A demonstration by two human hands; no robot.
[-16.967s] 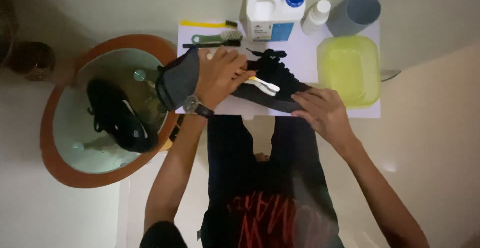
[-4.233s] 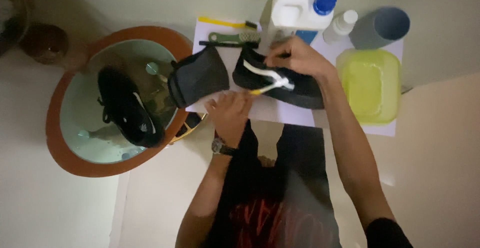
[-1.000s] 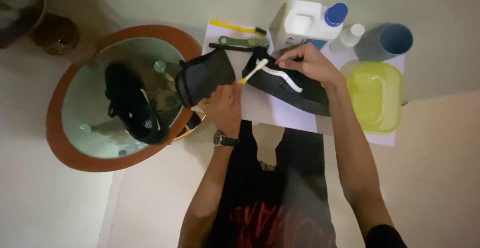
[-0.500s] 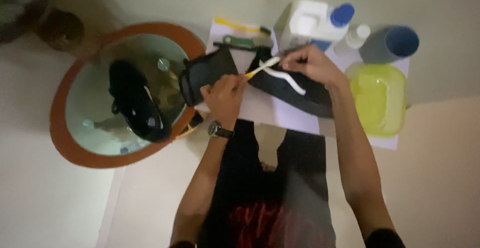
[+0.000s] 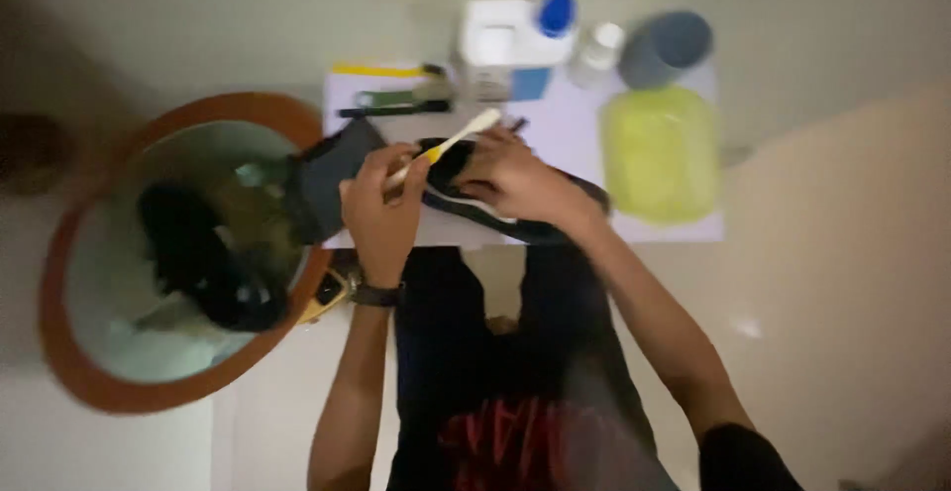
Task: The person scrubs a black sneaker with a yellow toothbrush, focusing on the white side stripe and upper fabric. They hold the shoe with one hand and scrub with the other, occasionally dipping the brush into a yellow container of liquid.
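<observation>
Both hands meet ahead, left hand [image 5: 381, 209] fisted, right hand [image 5: 515, 179] curled palm-down.

Black shoe [image 5: 535, 216] with a white stripe, toothbrush [image 5: 446, 144] white with a yellow neck. Orange-rimmed basin [image 5: 69, 352], pale green inside, a second black shoe [image 5: 198, 258] in it. Lime-green tub [image 5: 662, 152], grey-blue cup [image 5: 666, 47], white jug [image 5: 505, 40] capped blue, all on a white sheet [image 5: 575, 124].

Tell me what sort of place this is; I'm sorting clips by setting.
Probably a home washing spot on a tiled floor: an orange basin of water holding a black shoe, a white detergent jug, and a brush.
</observation>
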